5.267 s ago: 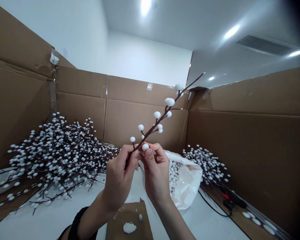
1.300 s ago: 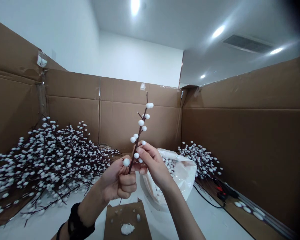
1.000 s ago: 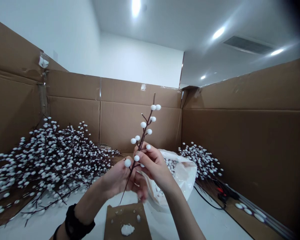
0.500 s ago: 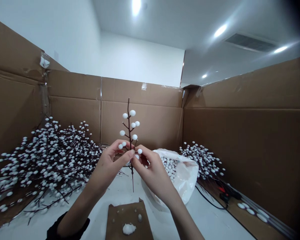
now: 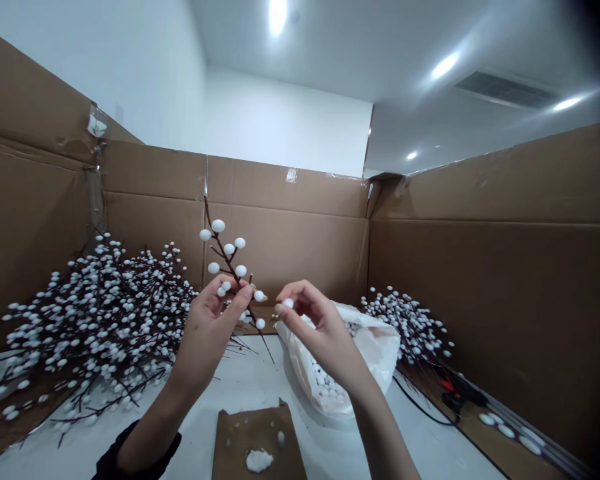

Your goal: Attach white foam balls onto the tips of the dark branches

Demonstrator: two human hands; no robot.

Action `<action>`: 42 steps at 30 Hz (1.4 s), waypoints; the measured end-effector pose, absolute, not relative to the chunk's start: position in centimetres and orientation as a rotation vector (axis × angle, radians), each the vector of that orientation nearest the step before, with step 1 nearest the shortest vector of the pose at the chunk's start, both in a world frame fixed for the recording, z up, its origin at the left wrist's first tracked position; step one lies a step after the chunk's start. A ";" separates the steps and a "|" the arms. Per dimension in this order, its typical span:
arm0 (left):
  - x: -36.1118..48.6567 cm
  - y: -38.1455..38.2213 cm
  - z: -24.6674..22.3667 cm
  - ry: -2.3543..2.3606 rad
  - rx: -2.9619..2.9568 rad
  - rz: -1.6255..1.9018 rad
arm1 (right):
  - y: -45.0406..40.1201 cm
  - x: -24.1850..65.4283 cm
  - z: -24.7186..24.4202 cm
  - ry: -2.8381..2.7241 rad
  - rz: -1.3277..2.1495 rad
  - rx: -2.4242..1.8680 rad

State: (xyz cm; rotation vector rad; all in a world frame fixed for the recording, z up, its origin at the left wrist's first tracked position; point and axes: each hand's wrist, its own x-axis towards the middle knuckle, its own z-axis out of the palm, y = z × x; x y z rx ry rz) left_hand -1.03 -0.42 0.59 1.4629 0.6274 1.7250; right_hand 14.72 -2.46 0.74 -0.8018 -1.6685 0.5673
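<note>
My left hand [image 5: 211,321] pinches a dark brown twig [image 5: 225,255] that bears several white balls and leans with its top to the left. To the right of the twig and apart from it, my right hand [image 5: 321,329] holds a single white ball [image 5: 288,303] between thumb and fingertips. Behind and below that hand, an open white plastic bag [image 5: 379,347] contains many white balls. Near the front edge lies a piece of brown cardboard [image 5: 225,430] with a white blob [image 5: 259,460] and a few small smears on it.
A large heap of white-balled branches [image 5: 125,307] fills the left side. A smaller bunch [image 5: 405,320] stands at the back right, near a black cable [image 5: 423,408] and a red and black object [image 5: 450,392]. Cardboard walls [image 5: 290,247] surround the white table [image 5: 250,380].
My right hand has moved right, away from the twig, and a white ball now shows in its fingers. My left hand has shifted slightly left, and the twig now leans left.
</note>
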 end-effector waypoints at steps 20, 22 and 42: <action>0.0 -1.2 0.4 0.679 1.602 1.439 | -1.0 12.8 -0.6 -1.242 0.977 -0.414; 0.0 -1.3 0.5 0.689 1.622 1.440 | -1.1 12.6 -0.7 -1.223 0.970 -0.420; -0.3 -1.1 0.8 0.815 1.803 1.447 | -0.9 13.2 -0.7 -1.346 0.936 -0.447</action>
